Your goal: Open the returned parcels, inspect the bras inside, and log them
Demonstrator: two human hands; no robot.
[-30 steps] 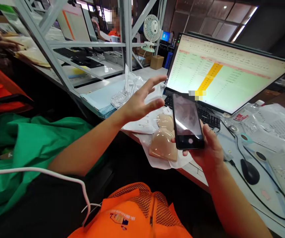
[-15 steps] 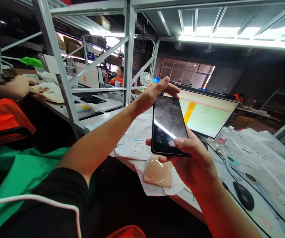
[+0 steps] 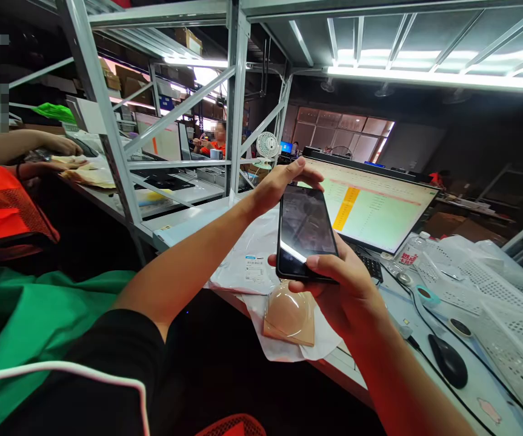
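Observation:
My right hand (image 3: pixel 347 290) grips a black smartphone (image 3: pixel 306 227) from below, with the thumb over the lower part of its screen. The screen shows a dim grey picture with a bright reflected streak. My left hand (image 3: pixel 283 181) is at the phone's upper left edge, fingers stretched out along its top; whether they touch its back is hidden. Under the phone, a beige dome-shaped item in clear wrap (image 3: pixel 291 315) lies on a white sheet (image 3: pixel 273 348). Behind it is a white plastic mailing bag (image 3: pixel 252 266) with a printed label.
A lit monitor (image 3: pixel 370 209) stands behind the phone. On the right are a black mouse (image 3: pixel 447 360), cables, a plastic bottle (image 3: pixel 411 248), tape rolls and a white perforated basket (image 3: pixel 516 339). A metal rack post (image 3: pixel 102 121) rises at left, beyond which another person's hand (image 3: pixel 63 145) works.
The phone and both my hands have moved slightly down and left. My right thumb has shifted left across the lower screen. At far left, the other person's hands have moved.

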